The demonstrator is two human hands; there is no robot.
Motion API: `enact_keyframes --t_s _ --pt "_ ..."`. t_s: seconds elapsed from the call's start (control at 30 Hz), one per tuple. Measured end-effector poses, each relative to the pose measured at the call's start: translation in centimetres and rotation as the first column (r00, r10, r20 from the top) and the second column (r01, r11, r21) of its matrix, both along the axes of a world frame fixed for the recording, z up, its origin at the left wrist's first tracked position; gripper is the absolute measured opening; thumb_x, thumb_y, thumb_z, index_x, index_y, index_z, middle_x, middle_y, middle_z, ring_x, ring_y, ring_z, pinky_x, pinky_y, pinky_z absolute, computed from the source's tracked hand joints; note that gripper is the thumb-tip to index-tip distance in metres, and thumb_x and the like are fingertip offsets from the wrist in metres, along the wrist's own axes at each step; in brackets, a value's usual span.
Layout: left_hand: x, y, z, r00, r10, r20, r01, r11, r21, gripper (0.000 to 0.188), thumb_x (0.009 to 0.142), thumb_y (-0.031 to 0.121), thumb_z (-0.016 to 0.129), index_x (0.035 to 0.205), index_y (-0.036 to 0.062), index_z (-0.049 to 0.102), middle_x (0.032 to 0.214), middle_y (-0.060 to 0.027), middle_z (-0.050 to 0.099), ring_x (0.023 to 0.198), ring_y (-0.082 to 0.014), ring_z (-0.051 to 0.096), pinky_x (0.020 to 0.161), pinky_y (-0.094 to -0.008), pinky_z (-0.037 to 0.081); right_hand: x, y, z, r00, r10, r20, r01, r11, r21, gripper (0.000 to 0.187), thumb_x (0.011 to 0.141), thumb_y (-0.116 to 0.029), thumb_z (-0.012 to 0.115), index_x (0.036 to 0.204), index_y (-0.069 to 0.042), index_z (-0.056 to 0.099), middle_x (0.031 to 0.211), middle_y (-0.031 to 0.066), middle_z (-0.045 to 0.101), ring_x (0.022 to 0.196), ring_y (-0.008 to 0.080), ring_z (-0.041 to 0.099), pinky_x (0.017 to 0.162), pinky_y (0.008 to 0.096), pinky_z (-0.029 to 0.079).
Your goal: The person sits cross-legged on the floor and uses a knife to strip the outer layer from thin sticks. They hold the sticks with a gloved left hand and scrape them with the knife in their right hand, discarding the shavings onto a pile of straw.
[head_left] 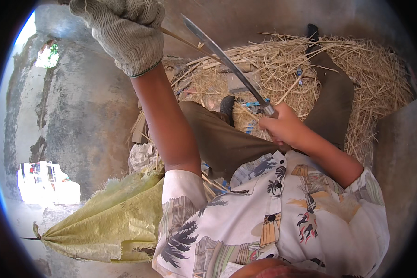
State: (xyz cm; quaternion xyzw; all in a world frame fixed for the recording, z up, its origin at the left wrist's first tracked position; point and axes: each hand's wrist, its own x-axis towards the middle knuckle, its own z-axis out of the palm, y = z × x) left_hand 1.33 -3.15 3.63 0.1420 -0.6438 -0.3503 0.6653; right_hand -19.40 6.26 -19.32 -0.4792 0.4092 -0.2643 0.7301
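A: Where's the strip (187, 42)?

B: Up front, thin and pale, running from the gloved left hand (123, 32) toward the knife (236, 68)

A: And the grips?

B: The left is closed round the strip (the top of the glove runs out of view). The right hand (285, 126), bare, is wrapped round the knife's handle, blade slanting up and leftward

A: Is the blade on the strip?

B: They meet in view, but I can't tell touching from merely crossing

A: How far along, then?

B: Partway, I'd judge. Plenty of loose stalks lie in the heap (377, 69) around the legs (336, 97), but I can't pick out a finished pile. The strip in hand looks unfinished

A: And farther out?

B: A block (243, 81) on the heap, then a yellow sack (111, 215) by the stained wall (92, 111)
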Motion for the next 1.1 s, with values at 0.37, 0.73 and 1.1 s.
enact_keyframes --t_s 0.37,0.73,1.1 --pt "-1.2 -0.1 -0.7 0.89 -0.25 -0.382 0.306 0.948 0.093 0.061 0.096 0.062 0.053 0.059 0.0213 0.029 0.049 0.0067 0.021 0.038 -0.0094 0.018 0.037 -0.0269 0.013 0.0 -0.5 -1.1 0.974 -0.136 -0.181 0.074 0.946 -0.315 0.025 0.081 -0.015 0.066 0.063 0.0 0.056 0.055 0.0027 0.055 0.054 0.0093 0.049 0.052 0.0321 0.041" --pt "-4.8 1.6 -0.4 0.933 0.35 -0.078 -0.353 0.935 -0.032 0.068 0.093 0.068 0.051 0.056 0.0205 0.022 0.049 0.0057 0.015 0.04 -0.0093 0.012 0.04 -0.0272 0.01 0.8 -0.9 -3.9 0.965 -0.22 -0.145 0.153 0.915 -0.373 0.028 0.079 -0.019 0.067 0.062 0.0 0.055 0.054 0.0066 0.052 0.051 0.0141 0.047 0.052 0.0363 0.041" --pt "0.6 -1.1 -0.8 0.706 0.701 -0.098 -0.696 0.662 -0.278 0.071 0.096 0.067 0.049 0.093 -0.0027 0.063 0.09 -0.0122 0.069 0.076 -0.0236 0.067 0.067 -0.0342 0.059 1.4 -1.7 -2.4 0.975 -0.222 0.031 0.217 0.901 -0.376 0.032 0.08 -0.023 0.068 0.061 -0.003 0.053 0.055 0.0028 0.052 0.05 0.0134 0.046 0.051 0.0345 0.04"
